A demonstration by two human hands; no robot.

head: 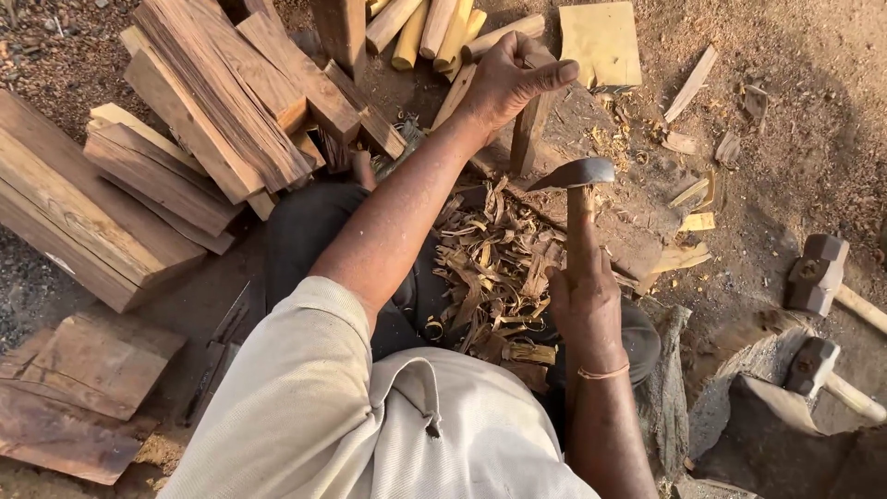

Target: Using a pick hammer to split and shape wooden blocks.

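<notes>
Left hand (508, 79), my fingers clenched round an upright wooden stick (528, 139); right hand (584, 305) grasping the adze (577, 199) above wood shavings (490, 268).

No packages, labels or screens visible.

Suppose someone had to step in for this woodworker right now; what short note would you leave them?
Left hand: grips the top of an upright wooden stick, holding it on end on the ground.
Right hand: holds the handle of a small adze, blade raised close beside the stick.
Around: shavings heaped on the lap, split wood blocks on the left, pale rounded sticks beyond, two mallets on the right.
Done: much wood already shaved off, judging by the heap.
Left: this stick looks only part shaped.
</notes>
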